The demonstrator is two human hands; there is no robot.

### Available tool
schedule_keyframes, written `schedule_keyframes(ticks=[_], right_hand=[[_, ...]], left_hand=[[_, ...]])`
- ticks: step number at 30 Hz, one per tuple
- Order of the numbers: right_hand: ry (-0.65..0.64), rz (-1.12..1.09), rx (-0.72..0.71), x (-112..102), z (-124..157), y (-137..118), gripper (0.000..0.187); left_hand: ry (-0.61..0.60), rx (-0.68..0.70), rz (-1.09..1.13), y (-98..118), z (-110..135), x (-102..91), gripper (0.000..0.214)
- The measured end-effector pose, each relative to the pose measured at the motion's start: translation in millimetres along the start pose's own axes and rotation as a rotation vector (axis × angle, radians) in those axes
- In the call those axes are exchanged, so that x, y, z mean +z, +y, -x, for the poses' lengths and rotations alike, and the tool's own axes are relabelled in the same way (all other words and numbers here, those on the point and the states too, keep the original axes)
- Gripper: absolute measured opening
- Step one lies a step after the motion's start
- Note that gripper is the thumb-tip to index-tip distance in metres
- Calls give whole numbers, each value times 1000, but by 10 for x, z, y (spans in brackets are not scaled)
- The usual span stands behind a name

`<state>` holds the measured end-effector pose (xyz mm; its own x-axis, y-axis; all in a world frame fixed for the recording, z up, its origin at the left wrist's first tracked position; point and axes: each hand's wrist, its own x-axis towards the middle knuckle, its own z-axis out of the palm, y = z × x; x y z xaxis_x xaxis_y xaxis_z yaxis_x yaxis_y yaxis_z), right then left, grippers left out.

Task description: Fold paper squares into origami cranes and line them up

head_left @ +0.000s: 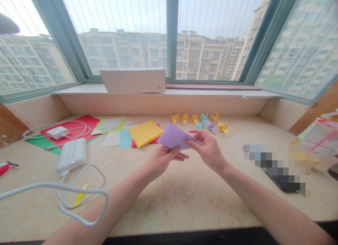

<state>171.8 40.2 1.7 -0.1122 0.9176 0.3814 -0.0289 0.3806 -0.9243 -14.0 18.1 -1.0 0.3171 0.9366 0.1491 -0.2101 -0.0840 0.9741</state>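
A folded piece of purple origami paper is held up between both hands, above the middle of the stone counter. My left hand grips its lower edge, thumb on the near side and other fingers beneath. My right hand pinches its right corner between thumb and fingers. Just left of the purple paper lies a stack of yellow paper over red paper. Beyond my right hand stand several small folded paper cranes in yellow, blue and purple.
To the left are a white power bank with a looping cable, a white charger, and red paper over green. A partly blurred dark phone lies at right. A white box stands on the windowsill.
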Motion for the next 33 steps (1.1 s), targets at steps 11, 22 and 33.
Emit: schedule_keyframes(ticks=[11,22,33], right_hand=[[-21,40,18,0,20,-40,29],[6,-32,71,-4,5,-67,28],[-154,-141,42,-3,21,-117,27]], left_hand=[[42,-86,-15,32,13,35,36],[15,-41,-3,25,14,37,36],[53,-35,80,56,26,23,36]])
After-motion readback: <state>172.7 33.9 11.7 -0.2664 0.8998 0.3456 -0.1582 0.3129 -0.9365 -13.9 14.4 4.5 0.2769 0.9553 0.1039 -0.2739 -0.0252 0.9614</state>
